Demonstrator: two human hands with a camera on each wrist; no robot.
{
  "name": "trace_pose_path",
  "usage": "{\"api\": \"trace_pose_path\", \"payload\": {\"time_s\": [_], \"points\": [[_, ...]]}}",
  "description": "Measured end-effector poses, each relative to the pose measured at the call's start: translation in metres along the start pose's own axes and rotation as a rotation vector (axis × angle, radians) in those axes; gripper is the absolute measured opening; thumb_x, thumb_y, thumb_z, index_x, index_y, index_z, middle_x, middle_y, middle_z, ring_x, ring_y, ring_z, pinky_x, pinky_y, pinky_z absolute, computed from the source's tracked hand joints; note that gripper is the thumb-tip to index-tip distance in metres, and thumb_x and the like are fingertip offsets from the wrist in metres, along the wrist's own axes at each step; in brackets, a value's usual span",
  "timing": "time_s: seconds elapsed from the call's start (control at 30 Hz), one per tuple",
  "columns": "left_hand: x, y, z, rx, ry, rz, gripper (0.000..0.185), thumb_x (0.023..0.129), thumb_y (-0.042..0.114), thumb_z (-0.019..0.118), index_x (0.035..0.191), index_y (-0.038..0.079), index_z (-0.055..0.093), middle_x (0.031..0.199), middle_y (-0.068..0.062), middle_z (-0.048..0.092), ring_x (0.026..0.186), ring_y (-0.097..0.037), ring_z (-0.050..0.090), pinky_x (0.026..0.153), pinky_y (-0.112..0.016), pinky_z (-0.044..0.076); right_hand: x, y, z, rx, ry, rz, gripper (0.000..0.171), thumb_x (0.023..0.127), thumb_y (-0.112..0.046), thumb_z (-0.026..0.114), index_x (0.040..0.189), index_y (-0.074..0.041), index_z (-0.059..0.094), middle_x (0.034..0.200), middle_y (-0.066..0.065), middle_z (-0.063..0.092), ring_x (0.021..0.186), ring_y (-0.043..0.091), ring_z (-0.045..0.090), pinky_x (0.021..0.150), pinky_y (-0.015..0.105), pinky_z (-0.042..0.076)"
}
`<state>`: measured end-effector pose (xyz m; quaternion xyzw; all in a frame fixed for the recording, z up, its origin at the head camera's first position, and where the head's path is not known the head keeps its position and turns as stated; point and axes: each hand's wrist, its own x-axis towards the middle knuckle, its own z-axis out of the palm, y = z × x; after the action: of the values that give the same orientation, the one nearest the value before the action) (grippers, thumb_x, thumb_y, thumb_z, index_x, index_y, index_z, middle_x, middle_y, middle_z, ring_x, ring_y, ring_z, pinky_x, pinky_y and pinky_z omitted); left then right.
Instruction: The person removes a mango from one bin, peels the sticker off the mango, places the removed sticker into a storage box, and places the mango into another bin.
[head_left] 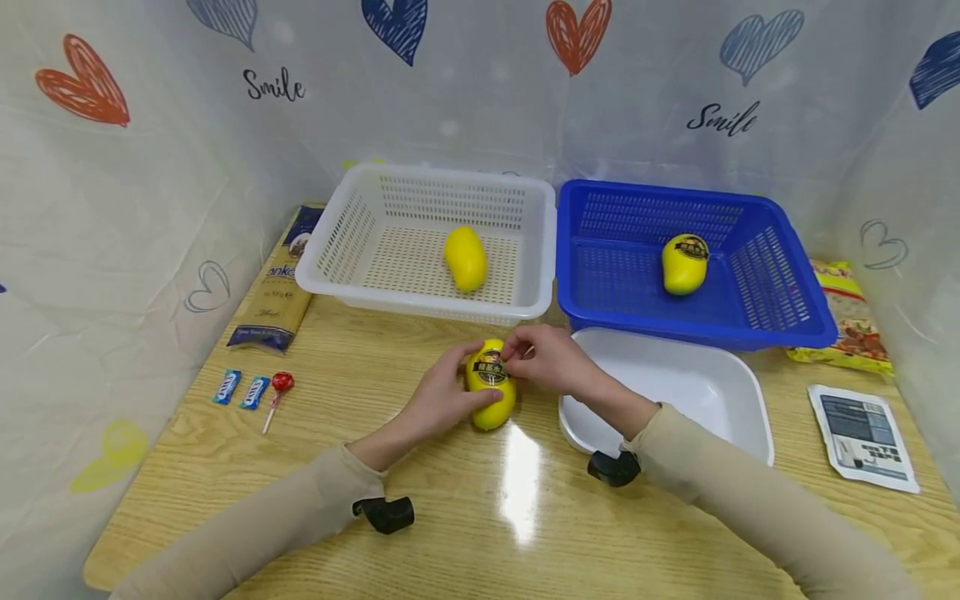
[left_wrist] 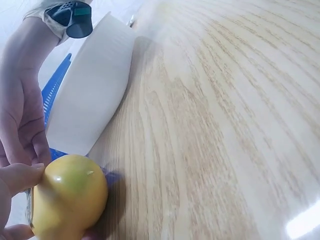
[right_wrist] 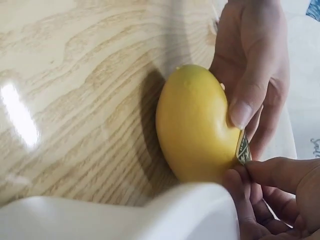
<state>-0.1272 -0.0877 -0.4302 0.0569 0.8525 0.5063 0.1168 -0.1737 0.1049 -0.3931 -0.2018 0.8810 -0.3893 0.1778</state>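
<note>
A yellow mango (head_left: 492, 414) with a dark printed sticker (head_left: 489, 367) lies on the wooden table in front of the baskets. My left hand (head_left: 438, 400) grips it from the left, thumb on the near side and fingers round the far end. From the right, the thumb and forefinger of my right hand (head_left: 551, 360) pinch the sticker's edge. In the right wrist view the sticker (right_wrist: 243, 149) stands slightly off the mango's skin (right_wrist: 197, 125) at those fingertips. The left wrist view shows the mango's plain, unlabelled side (left_wrist: 75, 195).
Behind stand a white basket (head_left: 420, 304) with an unlabelled mango (head_left: 466, 259) and a blue basket (head_left: 630, 321) with a labelled mango (head_left: 684, 271). A white tub (head_left: 675, 375) sits under my right forearm. Pasta (head_left: 273, 292), candies (head_left: 255, 392) and a lollipop (head_left: 282, 382) lie left; packets (head_left: 862, 437) right.
</note>
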Motion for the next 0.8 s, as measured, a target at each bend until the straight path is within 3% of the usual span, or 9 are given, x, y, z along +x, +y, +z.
{"api": "trace_pose_path", "payload": {"time_s": [0.37,0.5,0.8], "points": [[0.001,0.000,0.002,-0.004,0.019,0.029,0.073,0.079,0.018,0.083,0.141,0.004,0.046,0.138,-0.015,0.049,0.114,-0.028,0.055,0.092,-0.041,0.050,-0.004,-0.017,-0.005,0.008,0.023,-0.044,0.010,0.085,-0.010,0.066,0.094,-0.009,0.070,0.087,0.000,0.068,0.082,0.015,0.064,0.076,0.030,0.054],[0.001,-0.002,0.003,0.002,0.019,0.026,0.073,0.079,0.019,0.082,0.141,0.004,0.046,0.139,-0.016,0.049,0.114,-0.028,0.054,0.092,-0.042,0.049,-0.004,-0.012,-0.005,0.048,0.003,-0.038,0.008,0.089,-0.010,0.066,0.094,-0.008,0.071,0.096,0.002,0.068,0.086,0.016,0.066,0.075,0.030,0.053],[0.001,0.000,0.003,0.033,0.016,0.045,0.072,0.079,0.018,0.082,0.140,0.002,0.048,0.140,-0.016,0.048,0.126,-0.029,0.047,0.104,-0.044,0.040,-0.004,-0.002,0.003,0.155,-0.004,0.007,0.014,0.091,-0.016,0.069,0.102,-0.009,0.072,0.105,0.005,0.068,0.093,0.021,0.067,0.081,0.033,0.055]]}}
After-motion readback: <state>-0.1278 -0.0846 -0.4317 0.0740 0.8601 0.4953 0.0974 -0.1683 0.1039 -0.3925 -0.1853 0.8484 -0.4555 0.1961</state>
